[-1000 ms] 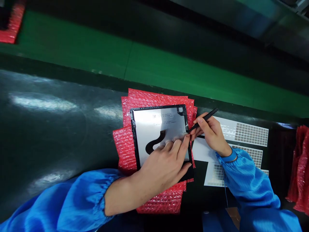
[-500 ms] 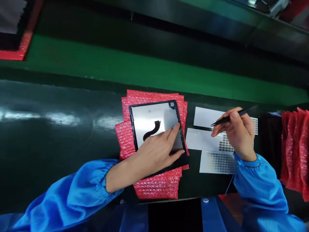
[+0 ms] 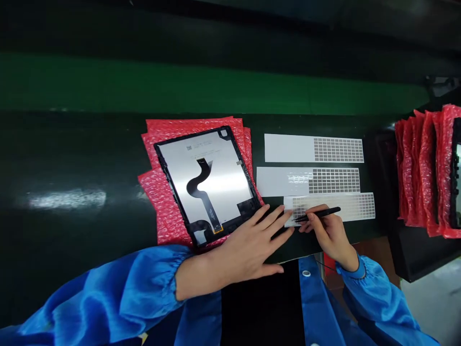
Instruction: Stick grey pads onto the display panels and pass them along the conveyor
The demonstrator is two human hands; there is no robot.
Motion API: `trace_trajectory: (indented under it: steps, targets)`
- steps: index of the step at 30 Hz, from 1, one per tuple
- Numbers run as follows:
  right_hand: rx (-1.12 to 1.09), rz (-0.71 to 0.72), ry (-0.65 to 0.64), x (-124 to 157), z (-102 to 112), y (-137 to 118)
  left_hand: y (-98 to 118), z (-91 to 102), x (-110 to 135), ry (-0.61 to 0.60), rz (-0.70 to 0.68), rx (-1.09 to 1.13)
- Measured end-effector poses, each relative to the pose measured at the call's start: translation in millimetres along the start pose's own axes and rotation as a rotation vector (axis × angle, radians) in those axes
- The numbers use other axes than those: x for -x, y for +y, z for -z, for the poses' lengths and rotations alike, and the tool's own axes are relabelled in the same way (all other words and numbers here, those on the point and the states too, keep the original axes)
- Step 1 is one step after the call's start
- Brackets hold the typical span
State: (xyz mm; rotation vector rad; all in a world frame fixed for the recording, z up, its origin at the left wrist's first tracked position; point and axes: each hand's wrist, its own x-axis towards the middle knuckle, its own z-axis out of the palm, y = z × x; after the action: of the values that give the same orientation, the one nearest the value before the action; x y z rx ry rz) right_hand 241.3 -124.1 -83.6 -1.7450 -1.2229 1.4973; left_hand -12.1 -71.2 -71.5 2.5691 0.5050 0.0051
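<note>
My right hand (image 3: 329, 235) grips black tweezers (image 3: 320, 214), their tips over the left part of the lowest sticker sheet (image 3: 338, 204). My left hand (image 3: 257, 245) is spread out, its fingertips reaching the left end of that same sheet. To its left lies a tablet screen panel (image 3: 223, 187), silver back up in a black frame, turned at an angle. A black S-shaped flex cable (image 3: 196, 187) runs down the panel. Red bubble-wrap bags (image 3: 167, 206) are stacked beneath it. Above the lowest sheet lie a middle sticker sheet (image 3: 273, 181) and a top sticker sheet (image 3: 288, 148).
Several red bubble-wrap bags (image 3: 425, 173) stand upright at the right in a black bin (image 3: 414, 250), with another framed panel (image 3: 456, 173) at the right edge. A green strip (image 3: 180, 86) runs along the back of the dark table (image 3: 72, 158).
My left hand has left the panel and moved right to the lowest sheet. My right hand has brought the tweezers down to that sheet. The panel now sits at a different angle, and the view has shifted.
</note>
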Motion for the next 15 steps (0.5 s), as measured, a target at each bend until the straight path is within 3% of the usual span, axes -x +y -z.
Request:
trace_trajectory:
  steps: [5, 15]
  targets:
    - [0.018, 0.003, 0.019, 1.9, -9.4, 6.0, -2.5, -7.7, -0.9, -0.060, 0.025, -0.006]
    - [0.100, -0.005, 0.013, 0.8, -7.6, 6.9, -0.8, -6.5, -4.4, -0.060, 0.018, -0.023]
